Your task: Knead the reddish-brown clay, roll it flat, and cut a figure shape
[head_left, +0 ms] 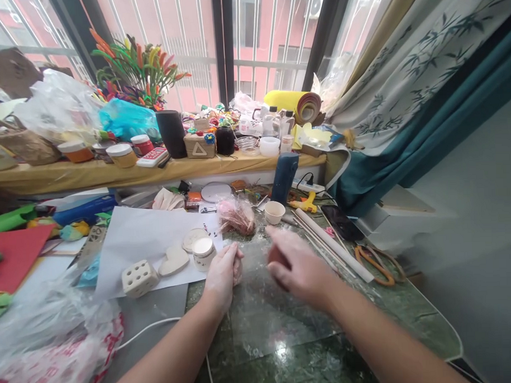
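My left hand [222, 276] is closed beside a small lidded white jar [204, 255]. Its curled fingers hide whatever may be inside them. To the right, slightly blurred, my right hand [300, 265] holds its index finger out toward a small cream bowl [275, 212], apart from it, with the thumb spread and nothing visible in the grip. Beneath both hands lies a clear plastic sheet [260, 331] on the green tabletop. Left of the jar, on white paper [135, 235], are a pale heart-shaped piece [174, 262], a round disc [195, 238] and a large white die [139, 278].
Behind the hands sits a plastic bag of brownish-pink material [237, 215]. A blue cylinder [284, 178], yellow glue gun [305, 204], pale roller [333, 244] and orange-handled scissors [373, 265] line the right. Plastic bags [51, 338] and a white cable [147, 328] lie left.
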A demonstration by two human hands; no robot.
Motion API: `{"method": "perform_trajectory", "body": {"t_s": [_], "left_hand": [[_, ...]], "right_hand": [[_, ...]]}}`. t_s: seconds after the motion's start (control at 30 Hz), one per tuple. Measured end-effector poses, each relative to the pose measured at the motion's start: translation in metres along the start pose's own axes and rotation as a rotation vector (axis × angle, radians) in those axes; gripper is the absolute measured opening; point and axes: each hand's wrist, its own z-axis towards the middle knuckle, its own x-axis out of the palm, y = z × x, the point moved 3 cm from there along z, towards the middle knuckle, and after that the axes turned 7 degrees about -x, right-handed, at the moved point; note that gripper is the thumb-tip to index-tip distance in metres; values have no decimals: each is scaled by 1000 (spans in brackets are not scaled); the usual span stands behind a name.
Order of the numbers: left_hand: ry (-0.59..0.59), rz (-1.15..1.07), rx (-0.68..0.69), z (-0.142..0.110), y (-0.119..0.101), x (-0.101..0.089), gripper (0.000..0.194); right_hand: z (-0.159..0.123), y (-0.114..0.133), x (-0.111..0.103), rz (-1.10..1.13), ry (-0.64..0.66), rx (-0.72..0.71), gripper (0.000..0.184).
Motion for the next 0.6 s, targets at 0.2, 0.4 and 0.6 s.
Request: {"method": "perform_trajectory", "body": {"t_s": [0.2,0.4,0.6], "left_hand": [[-34,132,67,4,3,-5,41],[67,923,432,-10,-3,4,34],[330,1424,589,-26,14,18,107]], "right_hand": [[-4,-58,-9,-505,-48,-46,52],[-16,-78,-28,-432,-78,-29,43],[-19,-85,-25,-407,-60,-45,41]]}}
